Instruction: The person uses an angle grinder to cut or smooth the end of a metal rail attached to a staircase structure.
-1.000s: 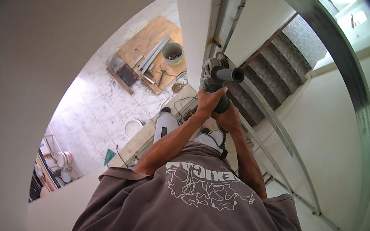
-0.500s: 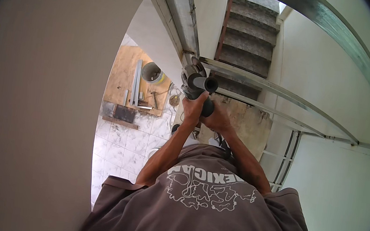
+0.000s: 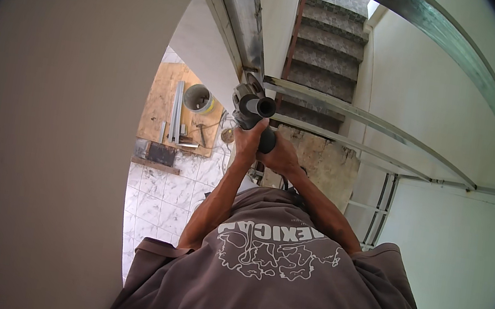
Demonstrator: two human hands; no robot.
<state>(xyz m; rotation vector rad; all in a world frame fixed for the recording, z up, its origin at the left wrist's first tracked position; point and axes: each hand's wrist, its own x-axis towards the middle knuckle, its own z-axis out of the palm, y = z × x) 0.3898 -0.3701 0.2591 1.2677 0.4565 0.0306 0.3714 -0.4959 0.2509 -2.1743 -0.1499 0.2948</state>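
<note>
I hold an angle grinder up in front of my chest with both hands. My left hand is closed round its near side, below the black side handle that points back toward me. Lower on the right, my right hand wraps round the dark body. The grinder's disc is by the corner where a steel upright meets a steel crossbar. Whether the disc touches the metal I cannot tell.
A wall fills the left side. Down on the marbled tile floor lies a wooden board with a bucket, metal strips and a hammer. Stairs rise beyond the steel frame; a light panel stands right.
The grinder and both hands have shifted slightly left and a little toward the steel corner. My grip looks the same.
</note>
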